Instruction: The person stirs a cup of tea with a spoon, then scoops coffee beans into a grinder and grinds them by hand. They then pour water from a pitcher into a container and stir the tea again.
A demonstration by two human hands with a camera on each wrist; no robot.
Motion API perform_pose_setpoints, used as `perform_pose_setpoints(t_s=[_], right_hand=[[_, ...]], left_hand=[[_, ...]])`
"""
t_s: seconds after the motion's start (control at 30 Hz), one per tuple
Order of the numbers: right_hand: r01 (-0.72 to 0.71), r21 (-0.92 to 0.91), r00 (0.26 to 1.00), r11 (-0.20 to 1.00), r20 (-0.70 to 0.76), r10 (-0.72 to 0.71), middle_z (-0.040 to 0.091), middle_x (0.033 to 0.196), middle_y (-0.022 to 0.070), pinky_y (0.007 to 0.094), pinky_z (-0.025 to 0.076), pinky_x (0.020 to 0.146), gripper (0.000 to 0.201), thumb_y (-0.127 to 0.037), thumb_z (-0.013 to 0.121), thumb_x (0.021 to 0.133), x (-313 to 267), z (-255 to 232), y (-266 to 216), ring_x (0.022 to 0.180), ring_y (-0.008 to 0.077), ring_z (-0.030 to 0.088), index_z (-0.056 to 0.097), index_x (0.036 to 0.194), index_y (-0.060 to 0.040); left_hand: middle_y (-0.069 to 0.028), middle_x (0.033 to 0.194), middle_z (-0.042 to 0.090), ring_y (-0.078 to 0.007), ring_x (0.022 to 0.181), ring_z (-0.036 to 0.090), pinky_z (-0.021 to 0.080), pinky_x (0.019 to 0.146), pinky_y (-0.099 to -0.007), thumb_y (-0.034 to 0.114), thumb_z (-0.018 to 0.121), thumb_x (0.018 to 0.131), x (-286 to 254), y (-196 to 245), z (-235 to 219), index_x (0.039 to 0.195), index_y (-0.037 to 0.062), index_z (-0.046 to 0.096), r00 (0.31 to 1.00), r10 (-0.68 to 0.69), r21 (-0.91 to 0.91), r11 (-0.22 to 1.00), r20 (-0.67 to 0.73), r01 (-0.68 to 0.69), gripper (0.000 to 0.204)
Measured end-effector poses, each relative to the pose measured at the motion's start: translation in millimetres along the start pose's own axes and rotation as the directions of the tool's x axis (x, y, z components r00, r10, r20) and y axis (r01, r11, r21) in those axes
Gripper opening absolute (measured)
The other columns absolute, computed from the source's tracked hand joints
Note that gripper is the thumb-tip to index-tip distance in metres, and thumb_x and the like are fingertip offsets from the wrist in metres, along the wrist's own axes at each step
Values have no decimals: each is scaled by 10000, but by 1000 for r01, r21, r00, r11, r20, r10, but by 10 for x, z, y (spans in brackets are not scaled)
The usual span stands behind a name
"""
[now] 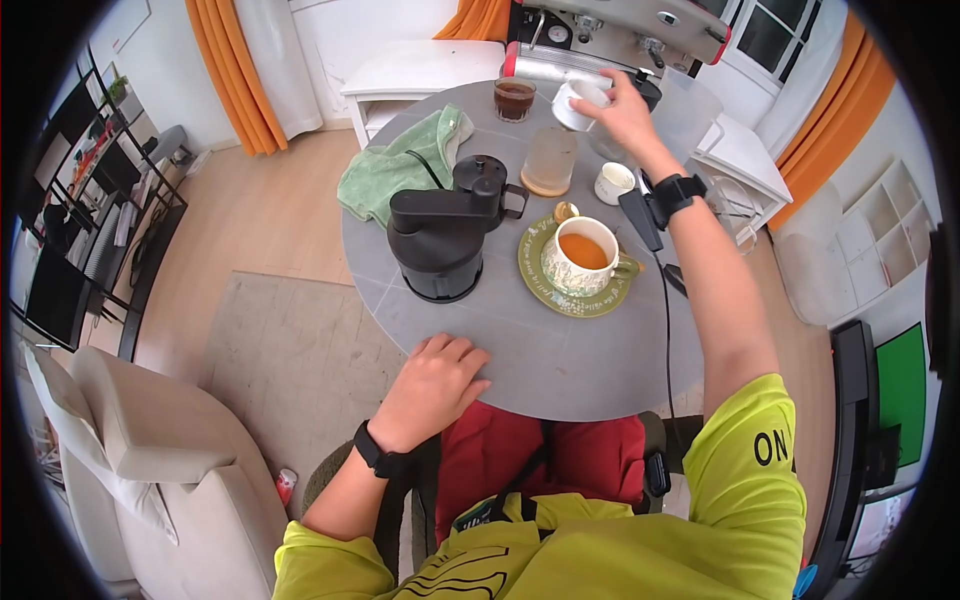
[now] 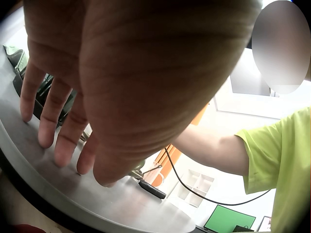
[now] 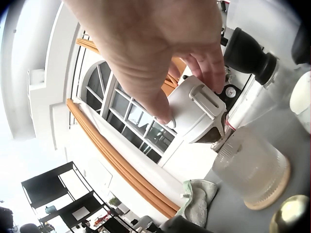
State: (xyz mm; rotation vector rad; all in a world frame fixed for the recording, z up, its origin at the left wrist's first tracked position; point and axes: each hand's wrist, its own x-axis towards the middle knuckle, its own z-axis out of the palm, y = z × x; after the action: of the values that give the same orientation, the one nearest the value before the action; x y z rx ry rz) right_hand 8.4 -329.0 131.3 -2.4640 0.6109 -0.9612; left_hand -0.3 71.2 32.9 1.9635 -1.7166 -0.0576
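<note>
At the far side of the round table, my right hand [image 1: 628, 115] pinches a white cup [image 1: 578, 106] by its rim; the right wrist view shows the white cup [image 3: 194, 109] tilted, thumb on one side and fingers on the other. Beside it stand a glass of dark liquid [image 1: 514, 100] and a frosted ribbed glass [image 1: 549, 162]. My left hand [image 1: 430, 390] rests on the near edge of the table with its fingers loosely extended, holding nothing. Between the hands, a floral cup of orange-brown liquid [image 1: 582, 256] sits on a green saucer [image 1: 536, 283].
A black appliance [image 1: 436, 245] stands left of the saucer, with a green cloth [image 1: 365, 185] behind it. A small white cup [image 1: 614, 184] is near my right forearm. A black cable [image 1: 668, 330] runs over the table's right side. An espresso machine [image 1: 620, 30] stands behind.
</note>
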Motion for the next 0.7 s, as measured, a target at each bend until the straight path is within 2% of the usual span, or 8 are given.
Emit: perform_pose_setpoints(t_s=[0.1,0.2,0.23,0.33,0.37,0.53,0.7], right_hand=[[-90,-42,992,995,-88,86,528,1229,252,397,440,944,827,-431,774,672,-61,-233,83,1120,342,544,445,1310,-20],[-128,-119,987,985,-109,115,539,1205,244,400,448,929,813,-423,775,675,-242,-385,309,1102,342,551,446,1303,-24],[-79,-133,993,988,-101,66,547,1176,242,405,448,925,799,-416,773,681,-314,-407,408,1080,351,556,446,1298,-29],[-137,-208,989,968,-75,124,549,1159,243,411,446,922,791,-402,770,690,-516,-400,537,1066,360,559,437,1304,-31],[-191,-182,982,965,-50,185,548,1159,244,411,442,926,792,-385,771,694,-568,-389,536,1072,359,553,424,1314,-34],[-202,-184,979,962,-33,199,530,1188,238,407,441,928,794,-377,771,700,-674,-273,613,1079,360,550,414,1326,-44],[-222,-188,975,957,-31,220,503,1241,232,411,430,956,796,-386,759,717,-662,-159,709,1133,370,526,402,1339,-39]], left_hand=[[-115,946,594,-300,928,553,462,850,-386,160,689,765,-2,4,0,992,51,618,1000,-6,-3,1000,-7,6,262],[-118,943,594,-306,926,552,460,852,-390,159,692,759,5,-3,14,989,54,619,1000,-5,-10,1000,-15,5,263],[-120,942,594,-309,926,552,459,853,-391,158,694,756,9,-5,20,988,55,620,1000,-6,-15,1000,-19,6,264],[-121,944,596,-312,927,552,458,853,-393,156,694,755,19,14,14,985,54,622,999,-6,-1,1000,-31,6,262],[-121,944,596,-312,927,552,458,853,-393,156,694,755,25,22,11,985,54,622,1000,-2,1,1000,-29,2,262],[-118,944,600,-312,933,552,458,854,-396,157,691,758,32,37,-13,980,50,623,999,-34,-2,999,17,34,255],[-118,941,598,-314,933,552,457,856,-396,163,686,765,19,8,-4,980,53,620,999,-33,4,999,-1,33,250]])
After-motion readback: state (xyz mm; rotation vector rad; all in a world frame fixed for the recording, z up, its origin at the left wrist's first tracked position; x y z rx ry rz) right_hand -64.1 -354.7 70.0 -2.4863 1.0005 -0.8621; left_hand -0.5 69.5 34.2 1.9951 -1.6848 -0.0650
